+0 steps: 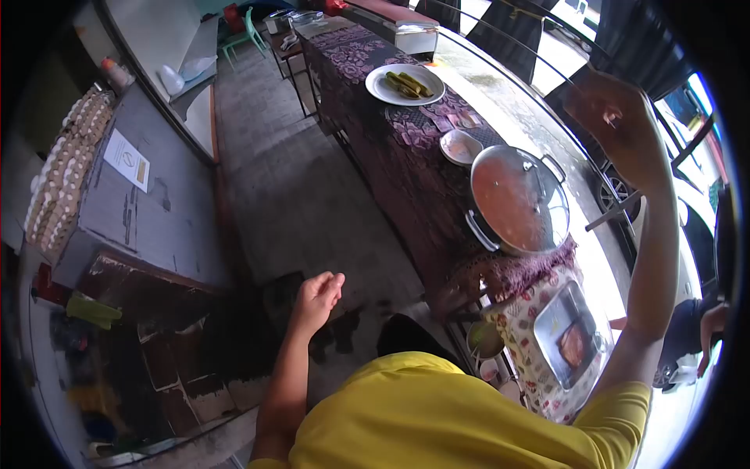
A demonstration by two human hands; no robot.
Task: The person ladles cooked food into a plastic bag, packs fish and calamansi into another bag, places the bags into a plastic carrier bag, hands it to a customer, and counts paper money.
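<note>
My left hand (317,301) hangs over the floor in front of my body. Its fingers are curled together, and nothing shows in them. Raised high on the right side, my right hand (613,117) is bent at the wrist beside a dark curtain (648,47) and a thin rail; its fingers look curled in, and whatever they may hold is hidden. Below that arm stands a large pot (519,199) with a glass lid over reddish food. A small bowl (461,147) and a white plate (405,84) of green, elongated food sit farther along the table.
A patterned purple cloth covers the long table (375,148). Nearer me, a metal tray (572,334) holds a piece of brownish-red food. Stacked egg trays (66,168) top a grey cabinet (160,187) on the left. Green chairs (247,37) stand far back. A person (691,340) is partly visible outside, right.
</note>
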